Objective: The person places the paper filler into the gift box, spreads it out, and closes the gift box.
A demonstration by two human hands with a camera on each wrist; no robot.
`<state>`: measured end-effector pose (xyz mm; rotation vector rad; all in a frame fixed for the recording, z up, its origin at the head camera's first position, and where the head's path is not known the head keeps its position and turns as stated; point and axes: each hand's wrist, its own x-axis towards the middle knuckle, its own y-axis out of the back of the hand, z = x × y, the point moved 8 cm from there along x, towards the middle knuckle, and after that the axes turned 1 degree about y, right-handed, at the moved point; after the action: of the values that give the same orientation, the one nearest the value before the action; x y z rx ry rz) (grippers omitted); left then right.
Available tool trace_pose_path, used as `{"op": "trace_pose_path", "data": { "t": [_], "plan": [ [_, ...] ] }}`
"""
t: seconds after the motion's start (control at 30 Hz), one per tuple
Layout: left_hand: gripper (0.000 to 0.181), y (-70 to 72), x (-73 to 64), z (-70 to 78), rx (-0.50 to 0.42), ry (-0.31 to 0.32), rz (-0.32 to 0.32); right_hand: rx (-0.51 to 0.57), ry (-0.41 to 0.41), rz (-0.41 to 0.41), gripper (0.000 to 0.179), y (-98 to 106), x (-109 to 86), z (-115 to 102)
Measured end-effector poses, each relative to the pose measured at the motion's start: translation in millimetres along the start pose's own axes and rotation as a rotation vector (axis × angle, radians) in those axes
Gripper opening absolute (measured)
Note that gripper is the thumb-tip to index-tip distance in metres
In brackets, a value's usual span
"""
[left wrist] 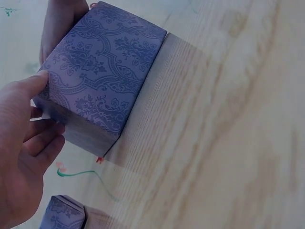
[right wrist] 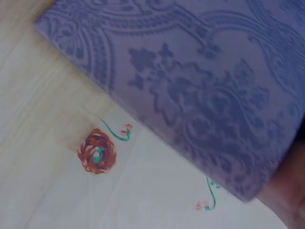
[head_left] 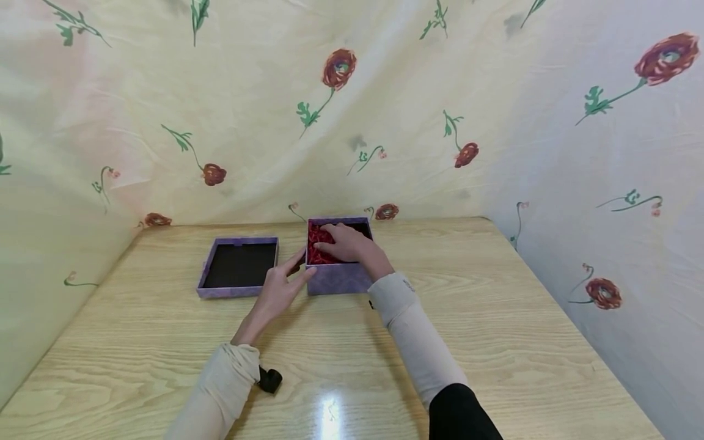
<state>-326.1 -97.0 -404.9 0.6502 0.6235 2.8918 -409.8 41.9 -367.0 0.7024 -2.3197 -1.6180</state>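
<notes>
A purple patterned box (head_left: 339, 280) stands open-topped near the table's back edge, with red shredded paper (head_left: 320, 252) inside its left part. My left hand (head_left: 277, 293) holds the box's near left corner; in the left wrist view the thumb lies at the front face and bent fingers rest on the side. My right hand (head_left: 352, 244) reaches over the front wall into the box, thumb and fingers at the red paper. The fingertips are hidden, so I cannot tell whether they grip anything. The right wrist view shows mostly the box's patterned face (right wrist: 181, 86).
Left of the box lies a shallow purple lid (head_left: 236, 292), its black inside facing up. A flower-printed cloth (head_left: 264, 110) hangs behind the wooden table (head_left: 341, 379) and along its sides. A small black object (head_left: 270, 380) is at the left cuff.
</notes>
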Motion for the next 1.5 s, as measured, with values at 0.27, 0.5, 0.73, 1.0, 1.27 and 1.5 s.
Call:
{"op": "trace_pose_path", "data": {
  "t": [0.27, 0.5, 0.73, 1.0, 1.27, 1.5],
  "plan": [
    [0.059, 7.0, -1.8, 0.2, -0.016, 0.018, 0.007, 0.049, 0.040, 0.124, 0.057, 17, -16.8, -7],
    [0.050, 37.6, -3.9, 8.5, -0.063, -0.011, 0.085, 0.148, 0.136, 0.265, 0.051, 28, -33.2, -25],
    [0.051, 86.3, -16.9, 1.0, -0.055, 0.009, 0.170, 0.149, 0.243, 0.358, 0.050, 28, -45.7, -63],
    [0.053, 130.7, -34.0, -6.6, -0.010, 0.064, 0.240, 0.182, 0.329, 0.318, 0.047, 8, -47.9, -97],
    [0.055, 148.4, -44.8, -22.1, 0.016, 0.124, 0.272, 0.209, 0.373, 0.251, 0.048, -17, -44.2, -115],
    [0.056, 158.8, -51.6, -30.1, 0.026, 0.143, 0.311, 0.262, 0.324, 0.188, 0.047, -34, -34.7, -122]
  ]
}}
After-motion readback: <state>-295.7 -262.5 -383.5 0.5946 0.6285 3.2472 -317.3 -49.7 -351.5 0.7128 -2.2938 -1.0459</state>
